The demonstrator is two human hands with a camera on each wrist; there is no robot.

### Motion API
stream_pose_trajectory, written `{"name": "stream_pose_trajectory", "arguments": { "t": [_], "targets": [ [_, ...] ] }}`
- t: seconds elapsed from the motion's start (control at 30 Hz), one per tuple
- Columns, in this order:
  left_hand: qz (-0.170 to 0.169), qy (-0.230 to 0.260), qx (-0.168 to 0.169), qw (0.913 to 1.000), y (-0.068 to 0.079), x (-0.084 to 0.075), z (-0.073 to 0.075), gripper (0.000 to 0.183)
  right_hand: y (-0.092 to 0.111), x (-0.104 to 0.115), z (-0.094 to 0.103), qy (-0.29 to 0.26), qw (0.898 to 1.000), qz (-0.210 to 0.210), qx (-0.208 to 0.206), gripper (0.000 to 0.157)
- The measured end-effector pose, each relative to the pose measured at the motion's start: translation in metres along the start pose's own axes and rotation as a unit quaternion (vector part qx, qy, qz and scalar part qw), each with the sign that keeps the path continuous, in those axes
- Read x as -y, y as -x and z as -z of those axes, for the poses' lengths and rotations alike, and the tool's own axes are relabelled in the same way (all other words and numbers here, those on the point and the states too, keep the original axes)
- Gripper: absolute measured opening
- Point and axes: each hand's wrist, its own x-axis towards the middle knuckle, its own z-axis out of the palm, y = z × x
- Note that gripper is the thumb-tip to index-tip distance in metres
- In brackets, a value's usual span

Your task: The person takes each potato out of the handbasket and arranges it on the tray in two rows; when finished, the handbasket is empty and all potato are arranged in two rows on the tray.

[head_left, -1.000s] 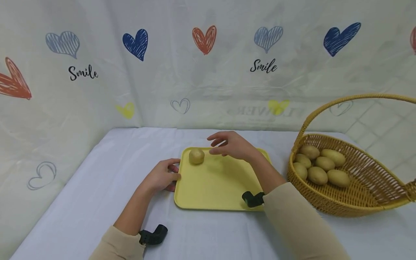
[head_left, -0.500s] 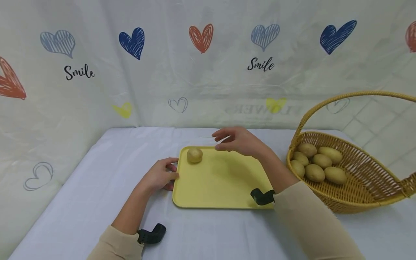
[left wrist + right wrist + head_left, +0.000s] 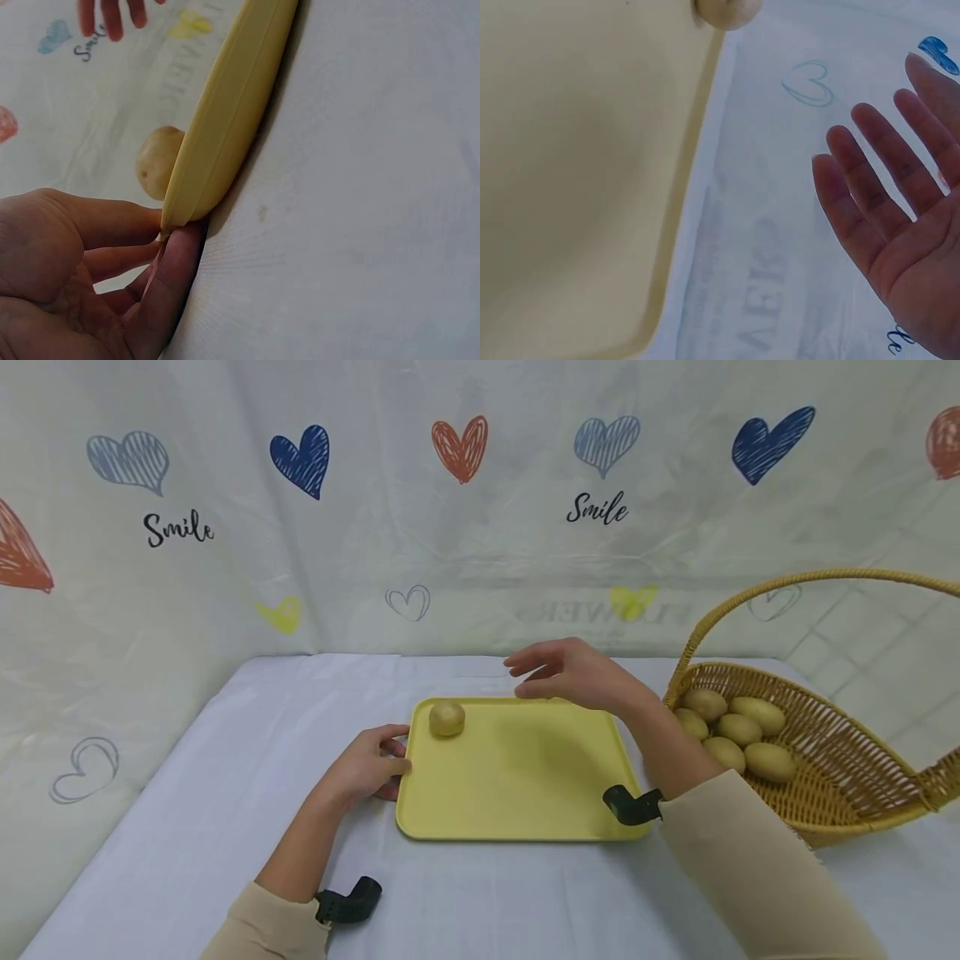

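A yellow rectangular tray [image 3: 510, 785] lies on the white cloth in the head view. One round potato [image 3: 447, 718] sits in its far left corner. At the tray's left edge, my left hand [image 3: 367, 766] pinches the rim; the left wrist view shows the tray's side [image 3: 225, 112] between thumb and fingers. Raised over the tray's far edge, my right hand [image 3: 576, 672] holds nothing. Its fingers are extended and spread in the right wrist view, where the palm [image 3: 922, 277] shows, apart from the tray.
On the right stands a wicker basket [image 3: 847, 793] with a tall arched handle [image 3: 825, 575]. Several potatoes [image 3: 738, 729] lie in its left part. A curtain [image 3: 510, 543] printed with hearts hangs behind the table. Each wrist wears a small black camera [image 3: 348, 900].
My right hand has risen and moved right, away from the potato on the tray and toward the basket. The left hand keeps its hold on the tray. The head view has shifted slightly.
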Motion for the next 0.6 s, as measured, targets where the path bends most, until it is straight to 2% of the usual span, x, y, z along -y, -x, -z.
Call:
{"name": "stream_pose_trajectory", "arguments": {
  "t": [0.43, 0.6],
  "targets": [
    [-0.001, -0.001, 0.002, 1.0000, 0.000, 0.000, 0.000, 0.062, 0.020, 0.002, 0.022, 0.036, 0.999, -0.011, -0.006, 0.046],
    [0.000, -0.003, 0.000, 1.0000, 0.001, 0.000, 0.000, 0.062, 0.027, 0.001, 0.030, 0.035, 0.999, -0.018, -0.004, 0.046]
  ]
}}
